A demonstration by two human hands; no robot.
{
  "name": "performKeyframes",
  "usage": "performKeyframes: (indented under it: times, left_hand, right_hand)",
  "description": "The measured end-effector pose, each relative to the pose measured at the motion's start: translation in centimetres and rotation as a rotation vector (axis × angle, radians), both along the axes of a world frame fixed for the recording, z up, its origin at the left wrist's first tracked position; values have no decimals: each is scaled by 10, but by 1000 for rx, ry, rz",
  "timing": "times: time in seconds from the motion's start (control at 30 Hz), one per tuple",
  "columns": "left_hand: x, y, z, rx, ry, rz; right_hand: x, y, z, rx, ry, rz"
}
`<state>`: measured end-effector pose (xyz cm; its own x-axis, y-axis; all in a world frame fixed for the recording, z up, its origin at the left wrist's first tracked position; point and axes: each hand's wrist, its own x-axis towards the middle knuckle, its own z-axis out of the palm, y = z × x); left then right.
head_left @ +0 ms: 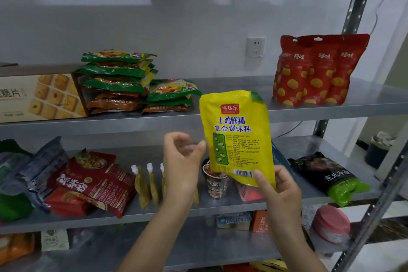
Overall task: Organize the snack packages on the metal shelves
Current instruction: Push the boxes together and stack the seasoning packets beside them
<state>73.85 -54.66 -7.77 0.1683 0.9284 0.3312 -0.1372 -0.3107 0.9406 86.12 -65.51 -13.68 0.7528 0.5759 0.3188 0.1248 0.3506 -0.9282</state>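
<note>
One yellow seasoning pouch (237, 137) was held upright, pinched at its bottom right corner by the right hand (278, 185). The thumb was laid across the front beside the barcode and the other fingers were tucked behind. The left hand (182, 161) was kept just left of the grip, fingers loosely curled with nothing in them. One fingertip was right at the pouch's left edge, and whether contact was made couldn't be told tbh.

Counts: three red pouches (318, 68) were stood upright up and to the right of the grip, overlapped in a row beside the upright post (355, 13). Two stacks of green packs (119, 73) were piled up and to the left, the taller one pressed against one biscuit box (39, 97). Three spouted sachets (141, 185) were stood left of the grip, partly covered by the left wrist. One noodle cup (217, 183) was sat just left of the grip, half hidden by the pouch.

Room-wise, a bare stretch of the middle shelf (231, 86) was left open straight above the grip, between the green stacks and the red pouches, with one wall socket (255, 47) seen behind it.

Red noodle packs (92, 181) were heaped further left of the grip, and one black-and-green pack (331, 176) was laid to its right, near the shelf's front edge.
</note>
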Motion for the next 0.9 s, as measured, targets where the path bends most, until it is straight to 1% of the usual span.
performKeyframes:
  times: [0.03, 0.07, 0.13, 0.17, 0.2, 0.27, 0.33, 0.37, 0.4, 0.43, 0.47, 0.53, 0.57, 0.6, 0.63, 0.7, 0.8, 0.9]
  left_hand:
    - [1, -2, -2, 24, 47, -47]
    - [3, -7, -4, 12, 76, -182]
    - [9, -19, -7, -118, 46, -487]
    - [12, -23, -9, -170, 15, -569]
    - [15, -27, -9, -197, -18, -602]
    - [17, -30, -7, -234, -82, -568]
    - [15, -25, -3, -261, -95, -436]
    - [13, -19, -2, -263, -87, -385]
    - [11, -14, -2, -260, -74, -353]
    - [8, -10, -1, -247, -48, -333]
    - [5, -7, 0, -228, -17, -323]
    - [2, -2, 1, -184, 32, -331]
    - [2, -1, 1, -169, 40, -344]
    - [2, 0, 1, -158, 42, -362]
    - [2, 0, 1, -143, 45, -374]
    - [6, 1, 1, -119, 57, -383]
    - [10, 2, -2, -119, 22, -407]
    - [13, 7, -8, -84, 84, -422]
  right_hand:
    - [-3, 1, 0, 16, -79, -89]
    - [-6, 2, 1, 38, -177, -160]
    - [-11, 7, 1, 100, -440, -263]
    - [-13, 9, -1, 116, -607, -315]
    - [-14, 12, -4, 115, -762, -380]
    - [-12, 17, -11, 110, -1012, -440]
    - [-8, 18, -14, 88, -1169, -352]
    - [-7, 18, -14, 51, -1200, -274]
    - [-5, 17, -15, -2, -1168, -196]
    - [-4, 15, -12, -56, -1059, -135]
    - [-1, 14, -8, -96, -881, -99]
    - [6, 12, 6, -147, -454, -34]
    - [11, 12, 12, -177, -288, 38]
    - [18, 13, 16, -184, -160, 129]
    - [26, 14, 18, -177, -73, 205]
    - [32, 15, 24, -151, -15, 250]
    - [30, 17, 32, -79, 31, 212]
    - [28, 20, 36, -32, 57, 184]
